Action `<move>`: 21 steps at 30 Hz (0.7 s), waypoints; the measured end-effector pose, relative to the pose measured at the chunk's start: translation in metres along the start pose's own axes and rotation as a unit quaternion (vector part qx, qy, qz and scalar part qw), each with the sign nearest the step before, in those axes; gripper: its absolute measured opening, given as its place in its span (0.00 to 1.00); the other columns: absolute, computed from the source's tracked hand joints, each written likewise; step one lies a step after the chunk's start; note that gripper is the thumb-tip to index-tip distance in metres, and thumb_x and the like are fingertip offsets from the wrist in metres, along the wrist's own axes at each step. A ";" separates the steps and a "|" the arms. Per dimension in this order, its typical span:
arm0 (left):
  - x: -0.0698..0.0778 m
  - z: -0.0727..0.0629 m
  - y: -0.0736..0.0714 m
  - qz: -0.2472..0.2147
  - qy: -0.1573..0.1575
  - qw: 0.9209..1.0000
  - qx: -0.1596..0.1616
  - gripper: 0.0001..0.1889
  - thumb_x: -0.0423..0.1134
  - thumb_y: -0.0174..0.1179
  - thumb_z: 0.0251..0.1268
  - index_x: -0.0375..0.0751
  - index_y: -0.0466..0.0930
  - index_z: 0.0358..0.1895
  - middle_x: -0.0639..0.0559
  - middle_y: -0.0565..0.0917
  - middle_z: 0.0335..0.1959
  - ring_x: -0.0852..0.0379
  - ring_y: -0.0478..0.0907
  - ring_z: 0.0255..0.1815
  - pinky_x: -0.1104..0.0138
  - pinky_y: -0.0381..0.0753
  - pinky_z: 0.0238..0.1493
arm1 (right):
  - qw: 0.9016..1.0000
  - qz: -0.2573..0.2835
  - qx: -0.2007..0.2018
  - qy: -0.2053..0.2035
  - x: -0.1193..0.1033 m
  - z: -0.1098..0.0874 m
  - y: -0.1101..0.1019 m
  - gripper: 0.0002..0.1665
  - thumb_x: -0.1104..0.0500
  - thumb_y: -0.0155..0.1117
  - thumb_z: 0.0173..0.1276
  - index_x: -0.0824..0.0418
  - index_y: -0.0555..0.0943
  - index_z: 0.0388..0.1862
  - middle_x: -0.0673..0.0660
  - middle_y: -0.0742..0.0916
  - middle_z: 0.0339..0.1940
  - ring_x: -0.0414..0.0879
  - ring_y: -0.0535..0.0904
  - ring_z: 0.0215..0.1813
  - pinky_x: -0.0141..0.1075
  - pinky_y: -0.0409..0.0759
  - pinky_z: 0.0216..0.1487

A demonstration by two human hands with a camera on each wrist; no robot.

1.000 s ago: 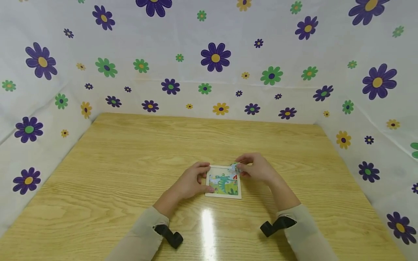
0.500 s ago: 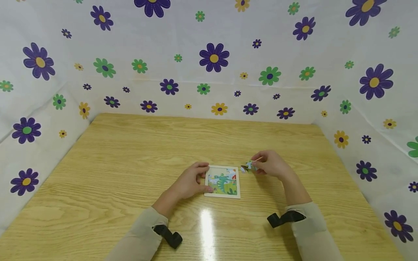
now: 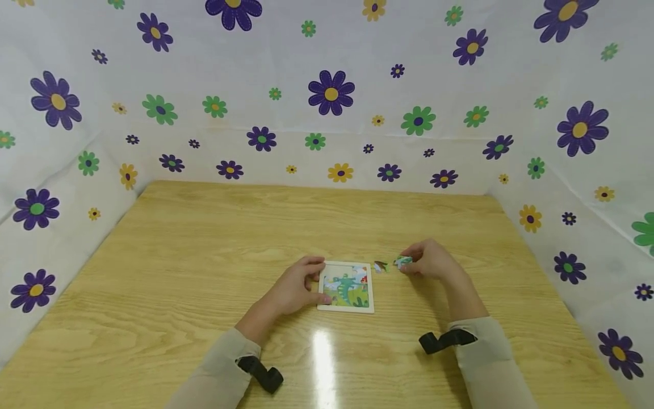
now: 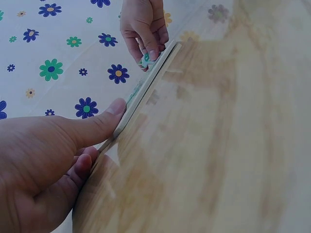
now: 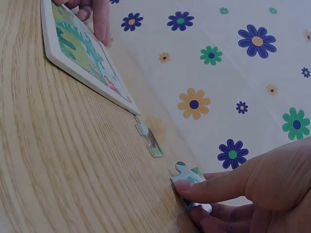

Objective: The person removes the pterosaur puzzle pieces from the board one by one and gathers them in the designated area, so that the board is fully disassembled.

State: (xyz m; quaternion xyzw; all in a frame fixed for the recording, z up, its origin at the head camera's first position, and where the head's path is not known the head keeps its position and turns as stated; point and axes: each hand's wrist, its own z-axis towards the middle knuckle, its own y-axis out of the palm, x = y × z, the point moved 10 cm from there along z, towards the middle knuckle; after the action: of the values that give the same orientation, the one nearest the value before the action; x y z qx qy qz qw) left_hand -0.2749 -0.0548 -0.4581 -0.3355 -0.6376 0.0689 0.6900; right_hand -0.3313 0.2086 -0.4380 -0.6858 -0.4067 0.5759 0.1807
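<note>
A small dinosaur jigsaw puzzle in a pale frame (image 3: 346, 309) lies on the table. My left hand (image 3: 296, 287) holds the frame at its left side, thumb on the near-left part and fingers at the far-left corner; in the left wrist view the thumb (image 4: 104, 119) presses on the frame's edge. My right hand (image 3: 429, 261) pinches a blue and green jigsaw piece (image 5: 189, 182) between thumb and fingers, low over the table right of the frame. A second jigsaw piece (image 3: 381, 266), with brown and green on it, lies between the frame's far-right corner and the held piece. Bare backing (image 3: 337, 270) shows along the puzzle's far-left part.
The wooden table (image 3: 230, 227) reaches back to a white cloth with printed flowers (image 3: 331, 142), which also hangs at both sides. A black band with a camera (image 3: 261, 375) sits on the left sleeve, another black camera (image 3: 444, 341) on the right.
My right hand has moved right, away from the frame's far-right corner, with the piece in its fingers. The second piece now shows on the table apart from it. The left hand keeps its hold.
</note>
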 end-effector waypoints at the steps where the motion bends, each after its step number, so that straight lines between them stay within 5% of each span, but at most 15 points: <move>1: -0.001 0.000 0.000 -0.001 -0.001 1.000 0.001 0.41 0.40 0.77 0.52 0.33 0.70 0.71 0.51 0.69 0.72 0.58 0.68 0.42 0.72 0.69 0.39 | 1.000 -0.010 0.003 -0.001 0.000 0.000 0.000 0.22 0.63 0.72 0.64 0.72 0.83 0.54 0.67 0.85 0.47 0.51 0.78 0.42 0.37 0.78 0.40; 9: -0.003 -0.002 0.001 -0.009 0.003 1.000 0.004 0.41 0.39 0.77 0.51 0.32 0.70 0.70 0.49 0.71 0.70 0.58 0.68 0.39 0.72 0.69 0.38 | 0.999 -0.047 0.012 -0.024 -0.006 0.002 0.001 0.22 0.62 0.73 0.63 0.68 0.84 0.55 0.70 0.84 0.53 0.60 0.78 0.53 0.53 0.77 0.55; 21: -0.003 0.000 -0.001 -0.002 0.009 1.000 0.005 0.42 0.40 0.78 0.51 0.33 0.71 0.70 0.51 0.71 0.69 0.58 0.68 0.39 0.72 0.69 0.38 | 0.997 -0.067 -0.017 -0.029 -0.008 0.001 0.003 0.23 0.63 0.71 0.66 0.65 0.82 0.60 0.70 0.83 0.55 0.57 0.77 0.52 0.50 0.76 0.54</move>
State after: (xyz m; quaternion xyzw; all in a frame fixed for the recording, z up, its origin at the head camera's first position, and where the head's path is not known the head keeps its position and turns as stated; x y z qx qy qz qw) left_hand -0.2757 -0.0564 -0.4599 -0.3313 -0.6318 0.0679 0.6975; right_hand -0.3309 0.2004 -0.4352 -0.6428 -0.4667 0.5753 0.1950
